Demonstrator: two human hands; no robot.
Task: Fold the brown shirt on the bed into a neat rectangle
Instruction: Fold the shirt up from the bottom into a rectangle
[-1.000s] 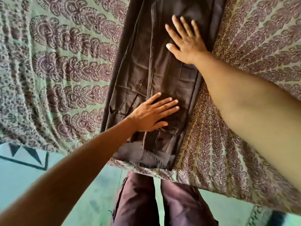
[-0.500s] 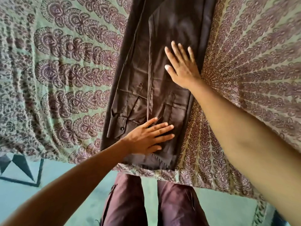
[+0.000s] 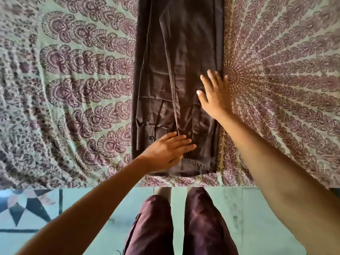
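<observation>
Lengthwise on bed (image 3: pixel 73 92), shirt (image 3: pixel 185 52), left hand (image 3: pixel 165 151), right hand (image 3: pixel 216 97)

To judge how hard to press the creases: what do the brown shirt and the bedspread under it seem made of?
Brown shirt: thin woven cloth, possibly a cotton blend, with a slight sheen; it catches light and holds sharp folds. Bedspread: likely printed cotton, matte; soft ripples, no shine.

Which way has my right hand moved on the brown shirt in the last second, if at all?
Yes. The right hand slid right across the brown shirt to its right edge, little finger now over the bedsheet.
</observation>
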